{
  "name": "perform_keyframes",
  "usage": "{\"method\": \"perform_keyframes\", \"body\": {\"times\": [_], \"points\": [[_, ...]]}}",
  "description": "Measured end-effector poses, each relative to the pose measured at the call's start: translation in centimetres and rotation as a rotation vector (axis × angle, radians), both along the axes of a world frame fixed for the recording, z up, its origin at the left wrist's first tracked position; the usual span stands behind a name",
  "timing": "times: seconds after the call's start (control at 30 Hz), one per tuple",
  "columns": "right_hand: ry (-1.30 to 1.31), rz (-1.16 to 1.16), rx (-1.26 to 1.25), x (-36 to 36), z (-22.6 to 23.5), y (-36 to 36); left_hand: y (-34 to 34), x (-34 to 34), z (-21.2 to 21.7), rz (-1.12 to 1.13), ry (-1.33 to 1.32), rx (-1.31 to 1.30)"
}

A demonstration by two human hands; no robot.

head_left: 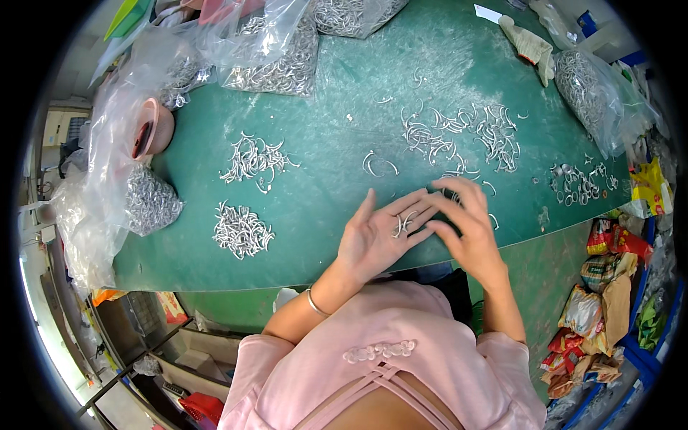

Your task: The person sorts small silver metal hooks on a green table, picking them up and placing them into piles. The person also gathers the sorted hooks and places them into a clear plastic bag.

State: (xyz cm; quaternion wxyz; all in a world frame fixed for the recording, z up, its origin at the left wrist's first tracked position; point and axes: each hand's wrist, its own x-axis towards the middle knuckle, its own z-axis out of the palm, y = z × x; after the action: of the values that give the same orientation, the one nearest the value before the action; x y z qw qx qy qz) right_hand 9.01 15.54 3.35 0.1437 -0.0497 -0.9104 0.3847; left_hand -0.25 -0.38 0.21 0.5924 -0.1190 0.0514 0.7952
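My left hand (373, 236) is palm up above the near part of the green table, fingers stretched out. A few small curved metal pieces (404, 223) rest across its fingers. My right hand (469, 226) hovers beside it, fingers bent and thumb apart from them, the tips close to the left fingers. Between the right fingers some metal shows; whether they hold it or it lies beyond, I cannot tell. Past my hands is a loose spread of curved pieces (494, 136). Two heaps of similar pieces, one farther (254, 161) and one nearer (242, 231), lie to the left.
Clear bags of metal pieces (276, 61) line the far edge, with another bag (152, 201) at left by a pink basket (159, 127). On the right are small rings and pieces (577, 185), a glove (529, 46) and a filled bag (584, 89). Colourful packets (584, 312) lie beyond the table.
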Motion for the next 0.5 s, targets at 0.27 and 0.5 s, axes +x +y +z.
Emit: {"method": "perform_keyframes", "body": {"times": [0.27, 0.5], "points": [[0.162, -0.109, -0.082, -1.1, -1.0, -0.6, -0.2, 0.1, 0.5, 0.019, -0.016, -0.096], [0.022, -0.227, -0.810, 0.3, -2.6, -1.6, -3.8, 0.1, -1.0, 0.036, 0.325, -0.339]]}}
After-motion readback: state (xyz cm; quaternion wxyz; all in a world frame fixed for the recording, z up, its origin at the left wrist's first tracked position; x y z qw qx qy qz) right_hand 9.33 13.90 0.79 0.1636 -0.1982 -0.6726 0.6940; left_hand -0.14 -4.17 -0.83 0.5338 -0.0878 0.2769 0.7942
